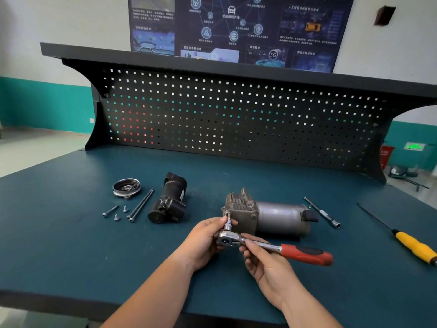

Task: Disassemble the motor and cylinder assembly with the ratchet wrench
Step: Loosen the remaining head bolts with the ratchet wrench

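At the centre of the frame the motor and cylinder assembly [264, 215] lies on its side on the teal workbench [71, 233], its blocky metal end toward the left and its round grey body toward the right. The ratchet wrench [272, 247] lies just below it, its socket [228, 226] set on a bolt at the block's lower left corner and its red-and-black handle reaching right. The left hand [208, 240] has thumb and fingers closed on the wrench head and socket. The right hand [267, 261] pinches the chrome shaft just right of the head, so both hands are clamped on the wrench. Left of centre lie loose parts, well apart from the assembly: a black cylinder housing [169, 201], a round metal cap [127, 187], two long bolts [140, 204] and a few short screws [117, 217]. To the right lie an extension bar [322, 211] and — near the edge — a yellow-handled screwdriver [413, 247].
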`<state>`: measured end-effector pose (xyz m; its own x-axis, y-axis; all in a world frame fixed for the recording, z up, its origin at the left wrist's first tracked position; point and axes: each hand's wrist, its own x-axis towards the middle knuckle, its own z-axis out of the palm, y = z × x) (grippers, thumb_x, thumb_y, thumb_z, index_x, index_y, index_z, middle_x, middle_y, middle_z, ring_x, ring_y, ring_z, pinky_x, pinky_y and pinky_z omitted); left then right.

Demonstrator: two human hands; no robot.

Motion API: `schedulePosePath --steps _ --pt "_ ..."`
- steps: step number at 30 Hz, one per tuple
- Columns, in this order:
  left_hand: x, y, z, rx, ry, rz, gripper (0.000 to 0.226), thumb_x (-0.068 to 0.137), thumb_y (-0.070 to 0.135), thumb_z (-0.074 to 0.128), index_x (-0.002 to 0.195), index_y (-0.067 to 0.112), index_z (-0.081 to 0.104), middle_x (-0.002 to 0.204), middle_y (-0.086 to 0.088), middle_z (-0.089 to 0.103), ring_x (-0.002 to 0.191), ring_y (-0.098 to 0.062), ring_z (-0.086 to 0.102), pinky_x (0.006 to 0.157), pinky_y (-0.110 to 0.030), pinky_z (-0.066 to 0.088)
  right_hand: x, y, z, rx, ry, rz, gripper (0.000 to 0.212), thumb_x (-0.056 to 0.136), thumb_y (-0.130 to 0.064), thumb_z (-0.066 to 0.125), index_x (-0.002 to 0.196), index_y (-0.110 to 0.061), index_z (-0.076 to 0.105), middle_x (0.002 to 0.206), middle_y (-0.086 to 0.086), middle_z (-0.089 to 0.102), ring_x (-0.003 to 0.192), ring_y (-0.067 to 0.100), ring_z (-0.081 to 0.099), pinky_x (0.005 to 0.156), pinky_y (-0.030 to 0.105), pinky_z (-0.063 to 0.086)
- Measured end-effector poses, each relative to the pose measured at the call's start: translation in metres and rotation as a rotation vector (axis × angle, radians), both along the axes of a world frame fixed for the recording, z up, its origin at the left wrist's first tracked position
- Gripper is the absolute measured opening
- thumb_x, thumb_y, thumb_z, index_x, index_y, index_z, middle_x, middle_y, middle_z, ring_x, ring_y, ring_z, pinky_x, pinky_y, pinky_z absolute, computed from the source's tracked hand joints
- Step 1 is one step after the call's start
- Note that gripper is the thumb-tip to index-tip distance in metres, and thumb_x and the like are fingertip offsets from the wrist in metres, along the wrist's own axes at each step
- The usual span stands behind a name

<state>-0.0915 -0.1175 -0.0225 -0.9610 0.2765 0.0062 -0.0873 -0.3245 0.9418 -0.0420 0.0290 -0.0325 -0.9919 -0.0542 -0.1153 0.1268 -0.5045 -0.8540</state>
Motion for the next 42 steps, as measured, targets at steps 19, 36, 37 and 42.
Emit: schedulePosePath --steps 19,36,37,42 --pt "-0.013 -0.006 -0.009 0.04 -0.041 0.424 0.017 0.092 0.004 0.05 0.082 0.011 0.062 0.061 0.003 0.044 0.05 -0.006 0.042 0.044 -0.017 0.034 -0.004 0.0 -0.001 -0.028 0.04 -0.03 0.025 0.073 -0.016 0.062 0.095 -0.009 0.071 0.069 0.003 0.068 0.058 0.004 0.064 0.051 0.013 0.05" --pt "-0.01 0.0 -0.011 -0.308 0.37 0.189 0.054 0.083 -0.006 0.061 0.121 0.031 0.056 0.13 0.006 0.054 0.12 -0.002 0.052 0.102 -0.025 0.044 -0.008 -0.004 0.001 -0.009 0.116 -0.06 0.018 0.09 -0.009 0.053 0.099 -0.012 0.069 0.065 -0.002 0.065 0.055 0.001 0.059 0.052 0.012 0.049" --pt "-0.01 0.0 -0.011 -0.297 0.365 0.19 0.052 0.084 -0.005 0.061 0.121 0.031 0.057 0.13 0.007 0.054 0.119 -0.003 0.052 0.101 -0.026 0.045 -0.008 -0.004 0.001 0.014 0.138 -0.066 0.018 0.09 -0.007 0.053 0.099 -0.011 0.068 0.066 -0.002 0.065 0.056 0.001 0.059 0.053 0.012 0.049" --pt "-0.011 0.001 -0.013 -0.258 0.336 0.195 0.045 0.087 -0.001 0.06 0.118 0.032 0.06 0.13 0.008 0.054 0.118 -0.007 0.055 0.101 -0.031 0.046 -0.006 -0.007 0.0 0.006 0.122 -0.096 0.015 0.09 -0.005 0.053 0.093 -0.007 0.067 0.065 0.0 0.066 0.055 0.002 0.061 0.051 0.013 0.05"
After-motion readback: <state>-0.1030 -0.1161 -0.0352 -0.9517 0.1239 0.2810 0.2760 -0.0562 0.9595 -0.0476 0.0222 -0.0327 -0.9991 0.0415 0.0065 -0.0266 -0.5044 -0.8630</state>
